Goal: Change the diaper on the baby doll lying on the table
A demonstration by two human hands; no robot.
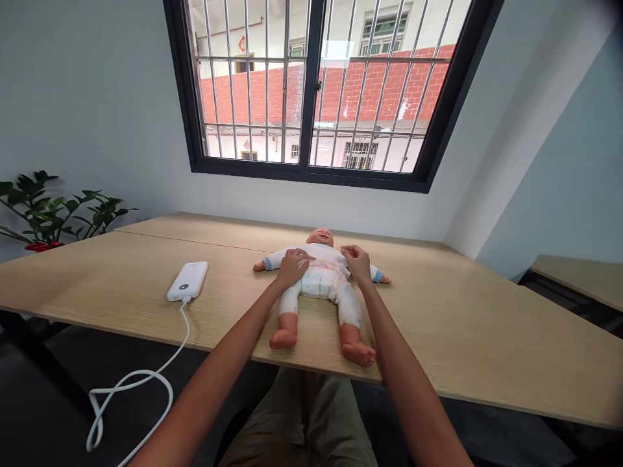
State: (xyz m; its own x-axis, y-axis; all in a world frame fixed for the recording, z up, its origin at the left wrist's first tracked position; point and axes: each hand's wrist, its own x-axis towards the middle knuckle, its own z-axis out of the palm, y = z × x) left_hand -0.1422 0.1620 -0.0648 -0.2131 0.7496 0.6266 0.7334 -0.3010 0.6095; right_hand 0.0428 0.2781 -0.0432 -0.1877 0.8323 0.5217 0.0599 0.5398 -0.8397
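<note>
A baby doll (321,285) in white clothes lies on its back on the wooden table (462,324), head toward the window and bare feet at the near edge. My left hand (293,266) rests on the doll's chest on its left side, fingers curled down onto the clothing. On the other side of the torso, my right hand (357,263) presses its bent fingers against the garment. Whether either hand pinches the fabric is hard to make out.
A white power bank (187,281) lies on the table to the left, its white cable (131,383) looping down off the near edge. A potted green plant (48,214) stands at the far left. A barred window (316,84) fills the wall behind.
</note>
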